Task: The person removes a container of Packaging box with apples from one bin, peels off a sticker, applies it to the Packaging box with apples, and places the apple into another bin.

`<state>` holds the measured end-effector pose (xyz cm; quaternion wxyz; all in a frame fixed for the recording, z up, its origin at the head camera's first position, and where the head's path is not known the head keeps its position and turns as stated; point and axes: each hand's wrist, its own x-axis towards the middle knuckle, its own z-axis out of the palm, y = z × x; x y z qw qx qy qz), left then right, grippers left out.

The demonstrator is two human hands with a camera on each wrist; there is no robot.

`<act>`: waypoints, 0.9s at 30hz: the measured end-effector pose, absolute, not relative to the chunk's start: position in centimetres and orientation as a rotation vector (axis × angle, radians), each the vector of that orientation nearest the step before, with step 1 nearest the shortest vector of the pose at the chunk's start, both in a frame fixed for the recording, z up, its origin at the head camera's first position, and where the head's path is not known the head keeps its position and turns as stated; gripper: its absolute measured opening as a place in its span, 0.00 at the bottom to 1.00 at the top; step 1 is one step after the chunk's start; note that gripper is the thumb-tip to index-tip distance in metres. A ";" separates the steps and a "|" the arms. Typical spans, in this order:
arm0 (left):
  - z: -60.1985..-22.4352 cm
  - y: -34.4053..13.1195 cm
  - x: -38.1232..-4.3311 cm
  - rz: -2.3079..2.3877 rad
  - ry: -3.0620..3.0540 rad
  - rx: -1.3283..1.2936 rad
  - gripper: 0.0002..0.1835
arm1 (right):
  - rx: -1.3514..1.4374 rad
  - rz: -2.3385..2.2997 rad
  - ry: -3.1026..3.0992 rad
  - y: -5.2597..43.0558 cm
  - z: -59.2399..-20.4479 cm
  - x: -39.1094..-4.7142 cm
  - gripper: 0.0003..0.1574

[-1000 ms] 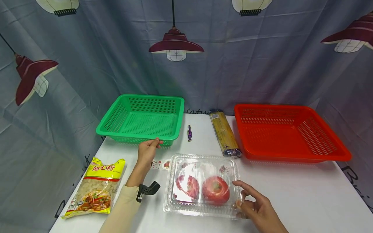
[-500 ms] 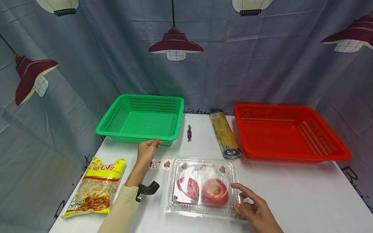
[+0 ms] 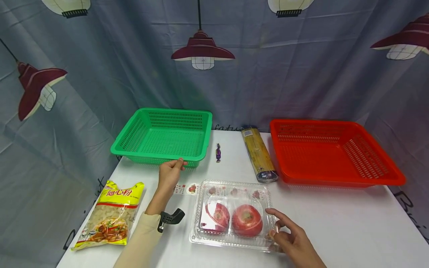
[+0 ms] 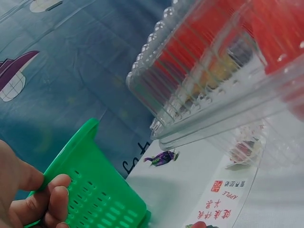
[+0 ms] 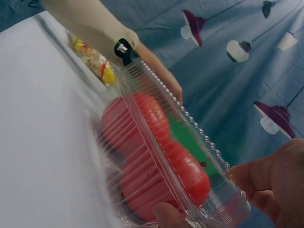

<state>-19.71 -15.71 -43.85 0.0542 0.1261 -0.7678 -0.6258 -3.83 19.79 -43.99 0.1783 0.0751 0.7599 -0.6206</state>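
My left hand [image 3: 169, 175] pinches the front rim of the green basket [image 3: 161, 159] between thumb and fingers. With my right hand [image 3: 293, 238] I grip the right edge of a clear plastic clamshell box [image 3: 231, 243]. Two red apples [image 3: 247, 220] sit inside it, side by side. In the left wrist view the box [image 4: 213, 123] hangs above the table. Beneath it lies a paper strip [image 4: 223, 202] printed with apples and red lettering, partly seen through the plastic. The right wrist view shows my thumb [image 5: 168, 216] on one side of the box and fingers on the other.
A red basket [image 3: 335, 178] stands at the back right. Beside it lies a long yellow packet [image 3: 258, 154] with dark ends. A purple wrapped candy [image 3: 218, 153] is near the green basket. At the left lies a yellow bag of food [image 3: 108, 219]. A curtain [image 3: 234, 93] hangs behind.
The box has come slightly down and toward me, and its tilt has shifted a little. My right hand has moved slightly left with it. The left hand stays on the rim.
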 end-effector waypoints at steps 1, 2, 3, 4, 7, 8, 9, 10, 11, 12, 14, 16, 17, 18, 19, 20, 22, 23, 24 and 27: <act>-43.9 -15.7 -19.7 -1.894 -2.335 0.381 0.20 | 0.204 -1.763 2.148 19.8 -44.0 -3.8 0.37; -43.8 -15.7 -19.7 -1.887 -2.338 0.379 0.20 | 0.188 -1.770 2.150 19.8 -44.1 -3.8 0.37; -43.8 -15.7 -19.7 -1.879 -2.343 0.381 0.20 | 0.172 -1.778 2.153 19.8 -44.1 -3.7 0.37; -43.8 -15.7 -19.7 -1.874 -2.349 0.382 0.20 | 0.163 -1.781 2.158 19.8 -44.1 -3.7 0.37; -43.7 -15.8 -19.6 -1.845 -2.390 0.367 0.21 | 0.129 -1.778 2.185 19.8 -44.2 -3.6 0.37; -43.7 -15.9 -19.5 -1.830 -2.411 0.360 0.22 | 0.124 -1.773 2.192 19.8 -44.2 -3.6 0.37; -43.7 -16.0 -19.4 -1.808 -2.434 0.347 0.22 | 0.121 -1.771 2.195 19.8 -44.3 -3.6 0.37; -43.7 -16.1 -19.2 -1.770 -2.465 0.326 0.21 | 0.121 -1.767 2.196 19.8 -44.3 -3.6 0.37; -43.7 -16.3 -19.1 -1.704 -2.508 0.301 0.20 | 0.121 -1.765 2.194 19.8 -44.3 -3.7 0.37; -43.8 -16.4 -18.9 -1.624 -2.553 0.268 0.19 | 0.125 -1.763 2.190 19.8 -44.3 -3.7 0.37; -43.9 -16.8 -18.3 -1.429 -2.647 0.234 0.15 | 0.127 -1.758 2.183 19.9 -44.3 -3.7 0.37; -44.2 -17.2 -17.7 -1.181 -2.737 0.215 0.13 | 0.105 -1.756 2.189 19.9 -44.4 -3.6 0.37; -44.3 -17.3 -17.4 -1.057 -2.778 0.215 0.13 | 0.091 -1.756 2.192 20.0 -44.4 -3.6 0.37; -44.5 -17.5 -17.1 -0.952 -2.812 0.228 0.14 | 0.073 -1.760 2.196 20.0 -44.4 -3.6 0.37; -44.6 -17.6 -16.8 -0.861 -2.840 0.249 0.16 | 0.055 -1.763 2.201 20.1 -44.4 -3.6 0.37; -44.8 -17.6 -16.6 -0.776 -2.861 0.267 0.17 | 0.043 -1.764 2.204 20.1 -44.4 -3.6 0.37; -45.1 -17.7 -16.2 -0.654 -2.883 0.293 0.20 | 0.045 -1.762 2.202 20.2 -44.4 -3.6 0.37; -45.3 -17.8 -16.1 -0.617 -2.892 0.307 0.21 | 0.053 -1.758 2.198 20.2 -44.4 -3.7 0.37; -45.4 -17.8 -16.0 -0.589 -2.898 0.320 0.21 | 0.062 -1.755 2.193 20.2 -44.4 -3.7 0.37; -45.9 -17.8 -15.9 -0.545 -2.926 0.330 0.22 | 0.094 -1.741 2.180 20.1 -44.3 -3.8 0.38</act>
